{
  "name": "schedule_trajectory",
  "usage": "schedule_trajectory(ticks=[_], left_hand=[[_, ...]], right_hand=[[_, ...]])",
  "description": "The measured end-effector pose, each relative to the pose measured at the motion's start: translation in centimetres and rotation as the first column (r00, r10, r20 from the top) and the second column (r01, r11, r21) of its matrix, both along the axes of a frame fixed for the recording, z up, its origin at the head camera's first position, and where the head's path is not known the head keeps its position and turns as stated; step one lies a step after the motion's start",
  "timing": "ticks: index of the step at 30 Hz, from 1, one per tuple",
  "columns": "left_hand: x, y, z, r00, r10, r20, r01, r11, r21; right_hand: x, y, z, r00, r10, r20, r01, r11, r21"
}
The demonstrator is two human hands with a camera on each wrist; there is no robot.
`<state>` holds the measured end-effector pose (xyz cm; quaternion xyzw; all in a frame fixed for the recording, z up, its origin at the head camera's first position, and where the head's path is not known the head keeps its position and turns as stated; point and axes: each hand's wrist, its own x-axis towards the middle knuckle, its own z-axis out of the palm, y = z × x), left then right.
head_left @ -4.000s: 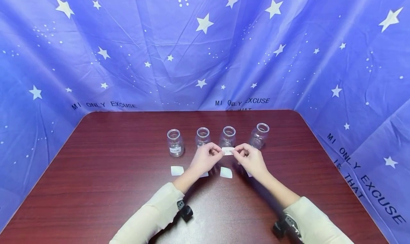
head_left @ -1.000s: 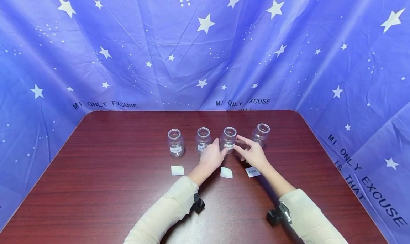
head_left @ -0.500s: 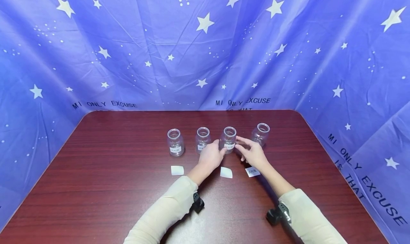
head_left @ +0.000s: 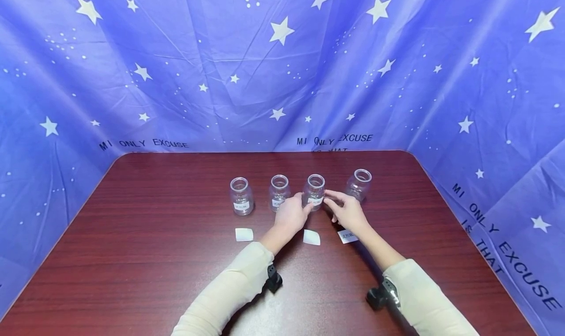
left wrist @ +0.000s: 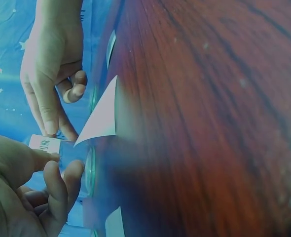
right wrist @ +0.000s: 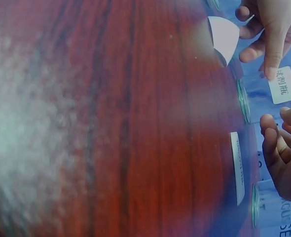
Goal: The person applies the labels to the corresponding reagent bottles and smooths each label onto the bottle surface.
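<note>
A clear glass bottle (head_left: 316, 186), third from the left, stands upright on the table with a white printed label (right wrist: 284, 85) on its front. My left hand (head_left: 291, 215) holds this bottle from the left, its thumb against the label's edge. On the bottle's other side is my right hand (head_left: 349, 212), with thumb and forefinger extended at the glass by the label's right end. Whether these fingertips press the glass is hard to tell. In the left wrist view, the bottle's lower part shows between both hands.
Two labelled bottles (head_left: 242, 193) (head_left: 279, 186) stand to the left. An unlabelled bottle (head_left: 359, 183) stands behind my right hand. Nearer lie blank white paper pieces (head_left: 244, 235) (head_left: 312, 237) and a printed label (head_left: 346, 236), partly hidden by my right wrist. A starry blue curtain (head_left: 220, 56) surrounds the table (head_left: 132, 257).
Four seconds ago both hands pinched the label before the third bottle; now it lies on the glass. The right hand has since drawn slightly right off the label. The left stays at the bottle.
</note>
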<state>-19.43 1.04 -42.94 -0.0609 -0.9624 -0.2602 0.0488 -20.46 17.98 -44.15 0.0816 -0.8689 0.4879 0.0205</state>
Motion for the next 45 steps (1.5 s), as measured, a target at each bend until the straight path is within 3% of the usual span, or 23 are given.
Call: schedule_trajectory(ticks=[4, 9, 15, 20, 28, 36, 45], left_hand=[[0.2, -0.4, 0.3, 0.999, -0.015, 0.040, 0.015, 1.000, 0.005], [0.6, -1.1, 0.8, 0.987, -0.068, 0.146, 0.060, 0.997, 0.057], [1.5, -1.0, 1.5, 0.988, -0.115, 0.107, 0.114, 0.993, 0.017], [2.6, 0.4, 2.2, 0.968, -0.226, 0.112, 0.226, 0.974, 0.019], [3.2, 3.0, 1.8, 0.939, -0.329, 0.103, 0.335, 0.941, -0.051], [3.3, 4.8, 1.0, 0.941, -0.314, 0.127, 0.332, 0.931, -0.153], [3.2, 6.0, 0.1, 0.948, -0.258, 0.185, 0.300, 0.920, -0.252]], right_hand=[[0.2, 0.4, 0.3, 1.000, -0.001, -0.024, 0.001, 1.000, 0.011], [0.6, 1.4, 0.8, 0.999, 0.015, -0.049, -0.009, 0.994, 0.107], [1.4, 3.1, 1.4, 0.997, 0.074, -0.015, -0.068, 0.966, 0.249], [2.2, 4.6, 1.8, 0.989, 0.149, -0.002, -0.137, 0.917, 0.373], [2.8, 6.2, 2.1, 0.967, 0.255, 0.013, -0.238, 0.884, 0.402], [3.1, 7.1, 1.9, 0.941, 0.338, -0.008, -0.296, 0.836, 0.463], [3.3, 7.2, 2.0, 0.923, 0.382, 0.043, -0.352, 0.796, 0.493]])
